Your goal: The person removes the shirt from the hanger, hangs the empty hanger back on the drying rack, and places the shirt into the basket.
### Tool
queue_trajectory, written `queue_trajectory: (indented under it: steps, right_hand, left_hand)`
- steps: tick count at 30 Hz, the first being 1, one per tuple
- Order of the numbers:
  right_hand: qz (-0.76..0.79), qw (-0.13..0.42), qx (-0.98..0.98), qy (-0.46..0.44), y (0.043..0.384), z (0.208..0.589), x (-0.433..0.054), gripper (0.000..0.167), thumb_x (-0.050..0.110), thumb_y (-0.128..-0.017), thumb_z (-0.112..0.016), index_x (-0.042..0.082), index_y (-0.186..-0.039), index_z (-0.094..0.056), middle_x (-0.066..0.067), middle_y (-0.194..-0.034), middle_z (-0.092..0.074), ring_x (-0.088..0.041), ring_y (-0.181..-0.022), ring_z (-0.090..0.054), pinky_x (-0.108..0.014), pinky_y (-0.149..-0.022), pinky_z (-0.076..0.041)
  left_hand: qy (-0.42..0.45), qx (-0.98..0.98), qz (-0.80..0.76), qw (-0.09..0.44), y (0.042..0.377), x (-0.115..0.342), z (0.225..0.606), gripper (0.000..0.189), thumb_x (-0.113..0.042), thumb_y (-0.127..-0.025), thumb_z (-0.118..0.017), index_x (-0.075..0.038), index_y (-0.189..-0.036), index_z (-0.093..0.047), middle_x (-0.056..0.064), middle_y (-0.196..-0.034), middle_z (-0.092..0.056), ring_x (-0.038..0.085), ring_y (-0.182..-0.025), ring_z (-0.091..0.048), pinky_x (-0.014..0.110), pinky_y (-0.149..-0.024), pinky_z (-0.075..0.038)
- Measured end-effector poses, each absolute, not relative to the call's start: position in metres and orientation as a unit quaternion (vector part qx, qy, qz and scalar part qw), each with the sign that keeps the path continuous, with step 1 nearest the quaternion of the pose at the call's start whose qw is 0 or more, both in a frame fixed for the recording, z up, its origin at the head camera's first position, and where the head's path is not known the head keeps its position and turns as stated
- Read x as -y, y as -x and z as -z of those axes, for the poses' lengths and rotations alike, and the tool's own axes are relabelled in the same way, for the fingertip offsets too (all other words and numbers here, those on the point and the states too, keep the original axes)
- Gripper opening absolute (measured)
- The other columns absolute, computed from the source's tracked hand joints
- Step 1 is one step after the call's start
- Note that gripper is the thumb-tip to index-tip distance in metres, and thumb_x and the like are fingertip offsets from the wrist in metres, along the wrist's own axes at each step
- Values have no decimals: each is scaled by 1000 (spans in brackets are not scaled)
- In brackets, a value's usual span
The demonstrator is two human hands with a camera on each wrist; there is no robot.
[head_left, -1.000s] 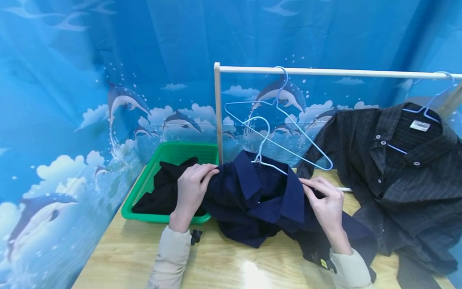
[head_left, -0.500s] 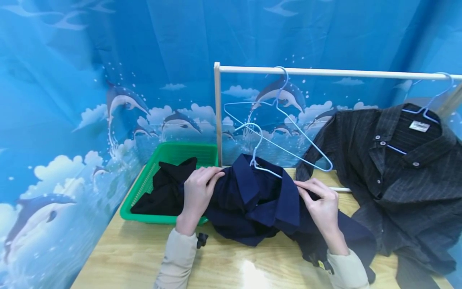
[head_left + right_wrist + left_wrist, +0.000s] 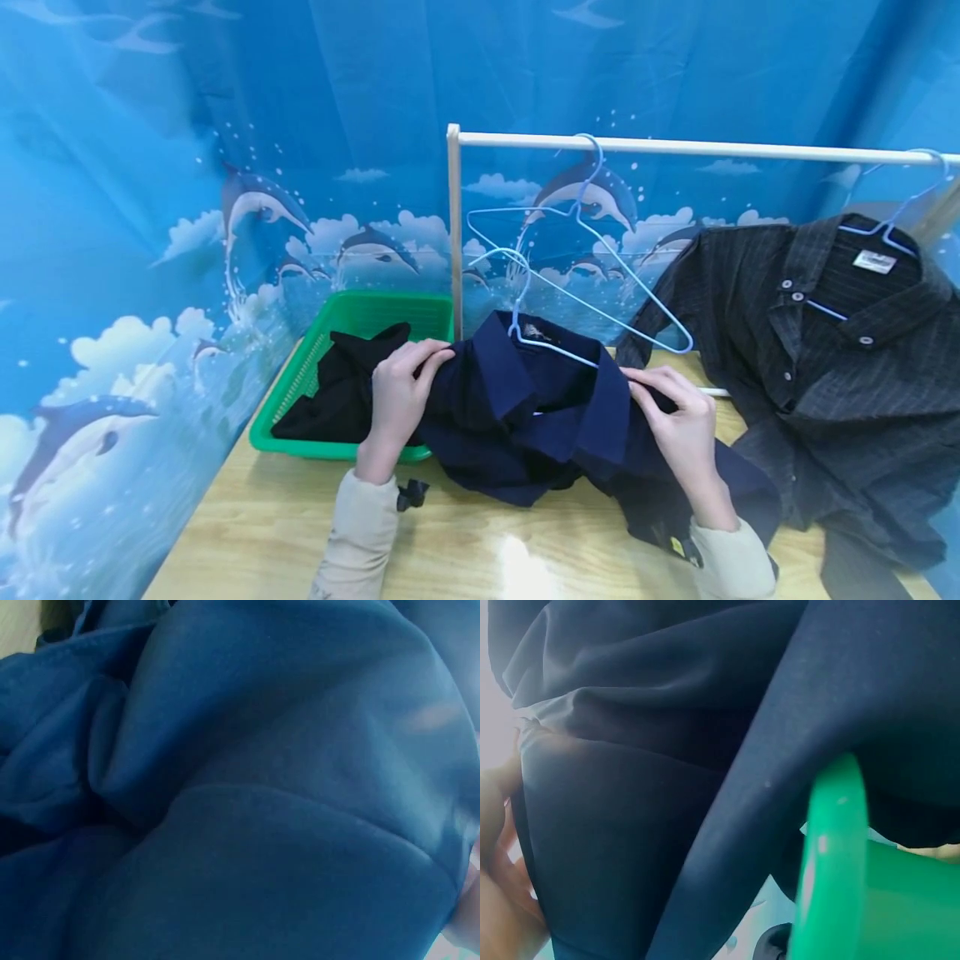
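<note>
A navy collared shirt [image 3: 487,450] lies over the table in the head view, with a light-blue wire hanger [image 3: 517,292] inside its neck. The hanger's hook sticks up out of the collar and points left; its arms are mostly hidden by cloth. My left hand [image 3: 401,392] pinches the shirt's left-side shoulder, beside the basket. At the opposite shoulder, my right hand [image 3: 681,425] pinches the cloth between thumb and fingers. Navy fabric [image 3: 615,825] fills much of the left wrist view, and shirt cloth [image 3: 300,862] covers nearly all of the right wrist view.
A green basket [image 3: 300,448] holding black clothing [image 3: 345,392] stands at the left. Behind the shirt, a bare blue hanger [image 3: 637,283] hangs from the white rail [image 3: 675,147]. A dark striped shirt [image 3: 847,400] hangs at the right, its hem reaching the wooden table [image 3: 450,550].
The hanger's hook has swung left in the collar. Both hands shifted slightly, first closer together, then apart again, still pinching the shirt's shoulders. The collar sits wider than half a second ago.
</note>
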State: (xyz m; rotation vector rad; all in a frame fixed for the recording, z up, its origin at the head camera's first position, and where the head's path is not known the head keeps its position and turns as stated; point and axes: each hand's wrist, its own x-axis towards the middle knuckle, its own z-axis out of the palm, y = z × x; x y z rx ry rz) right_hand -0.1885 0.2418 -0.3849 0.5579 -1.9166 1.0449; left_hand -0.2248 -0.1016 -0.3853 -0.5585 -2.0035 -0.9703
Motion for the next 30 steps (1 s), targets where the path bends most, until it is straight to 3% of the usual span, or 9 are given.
queue_trajectory:
  steps: [3,7,14,22,30]
  right_hand:
    - [-423,437,763,-218,189,382,-245,29,-23,-75,-74,-4,-97,-79,-20,-82,-71,6,-88,-62,-13,-78,-45]
    - [-427,454,752,-215,181,368,-239,25,-26,-76,-71,-9,-94,-77,-21,-80,-70,9,-87,-63,-11,-74,-43]
    - [-451,483,731,-170,179,362,-251,6,-19,-81,-73,-15,-85,-75,-18,-79,-71,7,-79,-63,-11,-72,-45]
    - [-437,460,764,-119,189,378,-275,2,-10,-85,-76,-9,-86,-77,15,-82,-70,10,-74,-60,-5,-71,-46]
    - [-399,441,794,-128,191,382,-279,13,-12,-82,-77,-1,-90,-79,8,-84,-70,15,-77,-59,-3,-73,-47]
  left_hand:
    - [218,787,404,413,225,106,385,8,-15,-94,-73,-11,-96,-79,3,-85,-74,13,-62,-58,22,-58,-42]
    - [219,773,424,418,225,113,384,7,-11,-93,-73,-10,-95,-79,4,-84,-74,13,-57,-55,20,-55,-37]
    - [224,751,456,421,224,125,381,11,-1,-89,-73,-8,-95,-79,7,-87,-75,16,-64,-62,19,-61,-43]
    - [240,741,474,410,223,124,376,15,2,-90,-71,-9,-95,-79,6,-88,-75,20,-77,-69,19,-71,-49]
    - [224,750,466,413,221,123,376,12,-2,-89,-73,-9,-95,-80,5,-88,-75,18,-76,-69,19,-71,-49]
